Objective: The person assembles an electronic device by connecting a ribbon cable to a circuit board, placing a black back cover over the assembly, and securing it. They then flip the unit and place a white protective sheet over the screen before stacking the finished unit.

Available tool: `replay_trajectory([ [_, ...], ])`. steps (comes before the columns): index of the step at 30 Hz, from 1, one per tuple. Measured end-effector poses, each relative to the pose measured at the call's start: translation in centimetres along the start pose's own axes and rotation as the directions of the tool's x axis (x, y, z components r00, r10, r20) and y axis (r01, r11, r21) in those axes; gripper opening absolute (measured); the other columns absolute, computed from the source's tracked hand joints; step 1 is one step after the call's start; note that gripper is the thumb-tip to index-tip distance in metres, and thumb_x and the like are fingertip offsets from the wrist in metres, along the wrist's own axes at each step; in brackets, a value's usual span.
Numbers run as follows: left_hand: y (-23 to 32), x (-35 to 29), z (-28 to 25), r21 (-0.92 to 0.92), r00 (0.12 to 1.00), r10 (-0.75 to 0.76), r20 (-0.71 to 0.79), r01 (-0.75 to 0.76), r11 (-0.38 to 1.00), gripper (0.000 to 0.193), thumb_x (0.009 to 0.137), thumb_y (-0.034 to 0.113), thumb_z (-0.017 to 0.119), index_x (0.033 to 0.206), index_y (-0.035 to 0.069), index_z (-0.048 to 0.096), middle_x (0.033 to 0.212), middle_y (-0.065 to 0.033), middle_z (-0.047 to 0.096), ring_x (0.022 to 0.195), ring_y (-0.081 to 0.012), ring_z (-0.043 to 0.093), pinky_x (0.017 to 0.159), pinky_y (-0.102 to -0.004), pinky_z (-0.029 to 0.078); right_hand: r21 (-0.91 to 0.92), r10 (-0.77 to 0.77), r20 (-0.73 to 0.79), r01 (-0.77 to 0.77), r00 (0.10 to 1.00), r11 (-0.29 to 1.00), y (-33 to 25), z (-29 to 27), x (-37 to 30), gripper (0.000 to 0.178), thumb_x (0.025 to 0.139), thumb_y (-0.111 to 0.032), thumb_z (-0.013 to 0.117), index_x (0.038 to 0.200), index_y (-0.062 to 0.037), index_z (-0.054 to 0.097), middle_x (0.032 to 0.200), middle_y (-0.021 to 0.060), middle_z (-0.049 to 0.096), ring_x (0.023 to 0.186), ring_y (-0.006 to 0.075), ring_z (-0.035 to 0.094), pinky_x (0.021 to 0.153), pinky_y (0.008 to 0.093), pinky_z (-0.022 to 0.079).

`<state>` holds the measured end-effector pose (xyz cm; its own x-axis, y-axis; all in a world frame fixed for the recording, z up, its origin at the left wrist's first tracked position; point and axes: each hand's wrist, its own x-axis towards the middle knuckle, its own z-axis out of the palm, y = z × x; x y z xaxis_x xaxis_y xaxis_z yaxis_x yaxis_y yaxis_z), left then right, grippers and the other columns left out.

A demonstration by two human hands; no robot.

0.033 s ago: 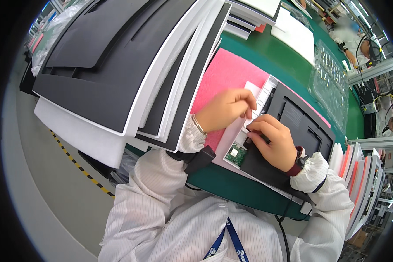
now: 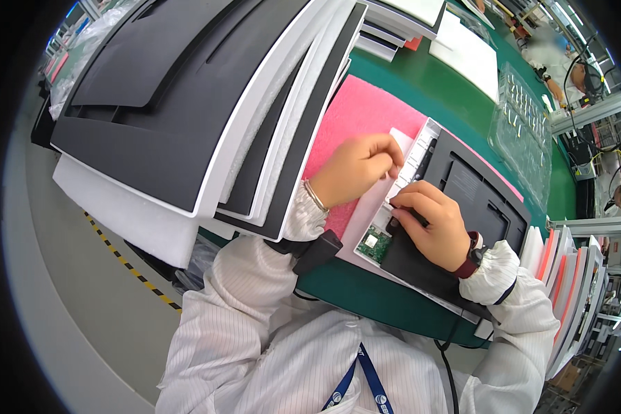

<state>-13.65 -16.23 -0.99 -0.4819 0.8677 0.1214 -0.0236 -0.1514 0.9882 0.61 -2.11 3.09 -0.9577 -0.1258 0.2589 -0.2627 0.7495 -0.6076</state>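
Observation:
A flat black panel housing with a white frame lies on a pink foam sheet. Along its left side runs an open white channel, where a green circuit board shows at the near end. My left hand is held over the channel, thumb and fingers pinched together; what they hold, if anything, is too small to make out. My right hand rests on the housing, its thumb and curled fingers at the channel just beyond the board. Its fingertips are close together, and anything between them is hidden.
A tall stack of black and white panel housings with foam layers stands at the left. Clear plastic trays lie at the right on the green table. More panels stand upright at the right. Another person's hand is at the far right.
My left hand's fingers have shifted slightly, curling closer together over the channel. My right hand stays in nearly the same place on the housing.

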Motion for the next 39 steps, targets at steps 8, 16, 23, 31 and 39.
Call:
replay_trajectory([
  [8,-1.2,0.6,0.1,0.159,0.969,-0.008,-0.248,0.049,0.986,0.015,0.084,0.001,0.048,0.092,-0.002,0.060,0.083,-0.0065,0.062,0.077,-0.0113,0.060,0.070,-0.0258,0.050,0.053,0.068,0.004,-0.069,0.998,0.996,-0.1,0.6,0.4,0.018,0.082,-0.004,0.067,0.099,-0.0105,0.067,0.082,0.0017,0.065,0.075,0.0174,0.061,0.072,0.0308,0.038],
  [16,-1.0,0.4,0.4,0.266,0.976,0.025,-0.218,0.035,0.963,0.012,0.082,0.003,0.056,0.092,-0.002,0.062,0.081,-0.0051,0.064,0.072,-0.0100,0.059,0.066,-0.0251,0.048,-0.027,-0.017,-0.001,0.017,1.000,0.999,0.2,0.7,0.6,0.018,0.080,-0.004,0.068,0.097,-0.0103,0.068,0.079,0.0003,0.062,0.074,0.0184,0.058,0.072,0.0313,0.037],
  [23,-0.9,0.3,0.7,0.346,0.979,0.100,-0.177,-0.033,0.938,0.015,0.076,0.006,0.061,0.090,0.000,0.061,0.081,-0.0138,0.064,0.067,-0.0226,0.062,0.062,-0.0339,0.048,-0.269,-0.101,0.035,0.107,0.994,0.957,-0.2,0.6,1.0,0.016,0.076,-0.003,0.067,0.090,-0.0111,0.066,0.077,-0.0003,0.057,0.078,0.0195,0.054,0.078,0.0351,0.036],
  [31,-1.5,0.5,0.5,0.381,0.985,0.081,-0.153,-0.017,0.924,0.022,0.077,-0.003,0.054,0.098,-0.002,0.060,0.089,-0.0060,0.061,0.071,-0.0108,0.051,0.066,-0.0264,0.045,-0.360,-0.097,0.135,0.140,0.986,0.922,-0.2,0.6,0.8,0.012,0.074,-0.006,0.066,0.084,-0.0117,0.062,0.080,0.0012,0.055,0.086,0.0219,0.053,0.088,0.0414,0.036],
  [39,-1.7,0.6,0.4,0.424,0.987,0.090,-0.133,-0.026,0.905,0.019,0.080,-0.001,0.053,0.098,-0.003,0.059,0.090,-0.0063,0.060,0.073,-0.0123,0.052,0.068,-0.0276,0.045,-0.379,-0.086,0.179,0.149,0.980,0.913,0.1,0.6,0.4,0.011,0.072,-0.006,0.064,0.080,-0.0110,0.059,0.079,0.0019,0.053,0.087,0.0228,0.052,0.092,0.0426,0.036],
])
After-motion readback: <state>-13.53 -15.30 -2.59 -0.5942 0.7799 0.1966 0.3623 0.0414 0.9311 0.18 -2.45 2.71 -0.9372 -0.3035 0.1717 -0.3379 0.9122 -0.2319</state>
